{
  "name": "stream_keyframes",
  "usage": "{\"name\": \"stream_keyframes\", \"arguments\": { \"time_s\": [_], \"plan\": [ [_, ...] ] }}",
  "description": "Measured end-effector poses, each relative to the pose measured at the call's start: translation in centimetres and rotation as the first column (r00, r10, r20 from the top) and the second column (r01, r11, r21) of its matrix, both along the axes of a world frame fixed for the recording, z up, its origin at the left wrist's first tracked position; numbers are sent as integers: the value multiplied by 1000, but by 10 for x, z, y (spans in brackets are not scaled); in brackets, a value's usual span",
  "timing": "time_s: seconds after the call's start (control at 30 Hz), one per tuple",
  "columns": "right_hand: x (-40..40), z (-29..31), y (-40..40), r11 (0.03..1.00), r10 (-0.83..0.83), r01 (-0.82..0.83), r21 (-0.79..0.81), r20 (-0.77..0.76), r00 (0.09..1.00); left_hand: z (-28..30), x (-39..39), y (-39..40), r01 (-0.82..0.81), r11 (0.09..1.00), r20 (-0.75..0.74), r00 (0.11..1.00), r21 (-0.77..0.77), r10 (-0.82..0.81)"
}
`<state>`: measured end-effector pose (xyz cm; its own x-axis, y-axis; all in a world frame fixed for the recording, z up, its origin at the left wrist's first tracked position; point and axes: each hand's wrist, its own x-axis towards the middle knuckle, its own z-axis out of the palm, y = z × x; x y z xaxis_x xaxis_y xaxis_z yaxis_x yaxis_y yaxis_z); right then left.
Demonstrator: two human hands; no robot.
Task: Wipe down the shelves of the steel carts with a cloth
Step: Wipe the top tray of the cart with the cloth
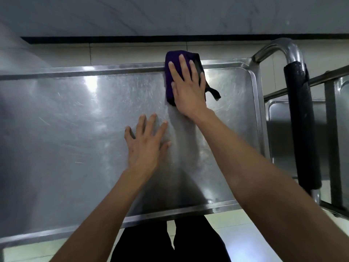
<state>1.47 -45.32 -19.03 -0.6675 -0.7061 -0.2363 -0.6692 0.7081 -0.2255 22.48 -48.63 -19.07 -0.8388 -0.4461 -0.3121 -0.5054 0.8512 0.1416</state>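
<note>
The cloth [171, 72], dark purple with a black strap at its right side, is seen in the upper middle of the frame, at the far rim of the cart shelf [75, 114]. It is pressed flat by the right hand [187, 91], whose fingers [182, 62] are straight and a little spread over it, the tips reaching past the rim. The left hand [147, 142] is laid flat on the bare steel below and to the left of the cloth, with its fingers spread wide and nothing held. At the right of the frame the cart handle [302, 120], wrapped in black foam, is seen, and beside it a second cart [294, 133]. Dark trousers [170, 242] are seen at the bottom, over pale floor tiles [245, 229].
</note>
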Motion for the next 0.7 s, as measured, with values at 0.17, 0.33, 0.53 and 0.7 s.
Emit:
{"name": "stream_keyframes", "arguments": {
  "time_s": [0.17,0.33,0.53,0.7],
  "plan": [
    [9,1,3,1000,-16,16,-11,-18,1000,1,5,-4,45,999,-21,999,2,-45],
    [47,3,40,1000,25,-25,0,20,999,2,15,-11,61,995,-3,998,85,-61],
    [122,3,128,997,71,-71,5,40,997,14,22,8,-28,997,-95,995,70,35],
    [186,2,207,993,112,-113,21,23,993,25,35,43,-94,995,-125,987,41,99]
  ]
}}
